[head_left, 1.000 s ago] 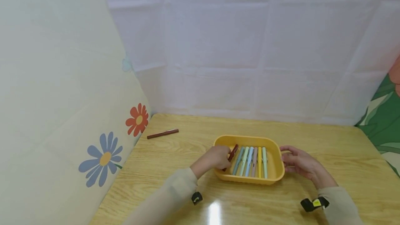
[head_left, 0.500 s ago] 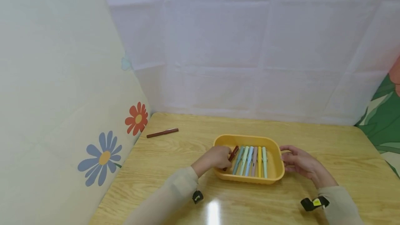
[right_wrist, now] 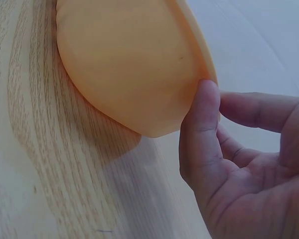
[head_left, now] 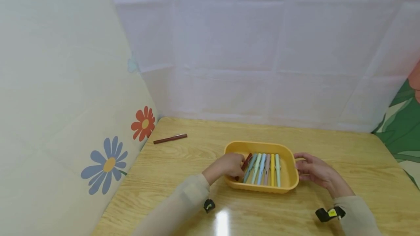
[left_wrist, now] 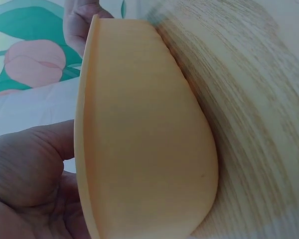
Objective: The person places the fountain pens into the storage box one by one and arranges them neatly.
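In the head view, my left hand (head_left: pixel 231 165) reaches over the left end of a yellow tray (head_left: pixel 288 189) and holds a dark red pen (head_left: pixel 247 160), which leans beside the other pens. Its fingertips are hidden in the left wrist view, where the hand (left_wrist: pixel 30 174) shows behind the tray's wall (left_wrist: pixel 144 129). Several pens lie side by side in the tray, from a grey-blue pen (head_left: pixel 250 168) on the left to a yellow pen (head_left: pixel 272 170) and a pale green pen (head_left: pixel 278 170). At the right end, my right hand (right_wrist: pixel 239 164) pinches the tray's rim.
Another dark red pen (head_left: pixel 170 139) lies on the wooden table (head_left: pixel 183 159) near its back left corner. A white cloth (head_left: pixel 229 65) hangs behind the table, and flower-printed cloth (head_left: pixel 65 101) borders the left side.
The dark red pen in my left hand has shifted slightly right, closer against the grey-blue pen, which now slants a little more. My right hand and the tray stay put.
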The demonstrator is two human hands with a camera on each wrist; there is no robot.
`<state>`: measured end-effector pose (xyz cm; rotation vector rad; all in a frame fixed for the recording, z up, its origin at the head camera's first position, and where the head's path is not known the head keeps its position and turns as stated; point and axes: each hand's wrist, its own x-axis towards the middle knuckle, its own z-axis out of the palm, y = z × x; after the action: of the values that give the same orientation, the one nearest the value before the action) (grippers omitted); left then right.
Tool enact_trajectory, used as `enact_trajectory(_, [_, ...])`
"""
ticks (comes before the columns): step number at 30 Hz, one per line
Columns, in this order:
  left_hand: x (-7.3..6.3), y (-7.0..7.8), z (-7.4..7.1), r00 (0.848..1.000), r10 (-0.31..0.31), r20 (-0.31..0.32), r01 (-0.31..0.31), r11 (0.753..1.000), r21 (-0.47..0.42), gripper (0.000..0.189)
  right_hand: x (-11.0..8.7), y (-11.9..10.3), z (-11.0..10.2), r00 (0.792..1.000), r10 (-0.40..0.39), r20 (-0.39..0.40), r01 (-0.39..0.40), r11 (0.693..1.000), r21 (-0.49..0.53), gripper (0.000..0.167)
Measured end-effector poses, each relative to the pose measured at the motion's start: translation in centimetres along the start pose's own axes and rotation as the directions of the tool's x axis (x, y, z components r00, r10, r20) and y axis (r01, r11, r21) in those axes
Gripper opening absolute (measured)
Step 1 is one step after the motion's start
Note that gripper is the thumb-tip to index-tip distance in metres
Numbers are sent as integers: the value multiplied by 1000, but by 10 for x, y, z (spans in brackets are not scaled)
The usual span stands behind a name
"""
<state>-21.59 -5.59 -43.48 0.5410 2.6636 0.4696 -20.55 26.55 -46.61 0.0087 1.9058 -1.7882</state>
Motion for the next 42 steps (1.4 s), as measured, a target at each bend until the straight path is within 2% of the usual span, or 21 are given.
enact_trajectory(6, [1, -1, -3, 999, 34, 10, -34, 999, -20, 40, 0, 0, 0, 1000, -10, 13, 10, 1000, 7, 50])
enact_trajectory(8, [2, -3, -4, 999, 37, 18, -36, 997, -65, 37, 0, 0, 0, 1000, -13, 17, 13, 1000, 7, 50])
enact_trajectory(10, [2, -6, -4, 999, 37, 36, -30, 985, -170, 35, 0, 0, 0, 1000, -16, 22, 16, 1000, 4, 50])
enact_trajectory(12, [2, -10, -5, 997, 46, 54, -28, 955, -297, 35, 0, 1, 0, 1000, -16, 20, 16, 1000, 3, 51])
enact_trajectory(15, [1, -18, -10, 995, 70, 67, -29, 871, -490, 38, 0, 2, 0, 1000, -22, 22, 22, 1000, -3, 50])
enact_trajectory(19, [-3, -30, -20, 994, 100, 47, -51, 788, -613, 45, 1, 4, -1, 1000, -25, 15, 25, 1000, -11, 48])
enact_trajectory(23, [-9, -42, -30, 995, 101, 24, -62, 759, -648, 48, 1, 4, -1, 1000, -27, 11, 27, 1000, -12, 48])
enact_trajectory(24, [-11, -44, -33, 995, 99, 16, -64, 757, -650, 49, 1, 4, -1, 1000, -27, 10, 27, 1000, -11, 49])
enact_trajectory(28, [-18, -55, -42, 997, 77, -18, -72, 777, -625, 47, 1, 4, -1, 1000, -19, 10, 19, 1000, -7, 49])
enact_trajectory(33, [-24, -69, -53, 998, 33, -50, -55, 817, -574, 45, 1, 4, -3, 1000, -19, 24, 19, 1000, -2, 46])
enact_trajectory(38, [-31, -85, -63, 995, -1, -98, -48, 869, -493, 45, 1, 4, -2, 1000, -19, 21, 19, 1000, 1, 50])
enact_trajectory(42, [-36, -98, -70, 991, -16, -134, -46, 893, -447, 46, 1, 4, -2, 1000, -20, 19, 20, 1000, 2, 50])
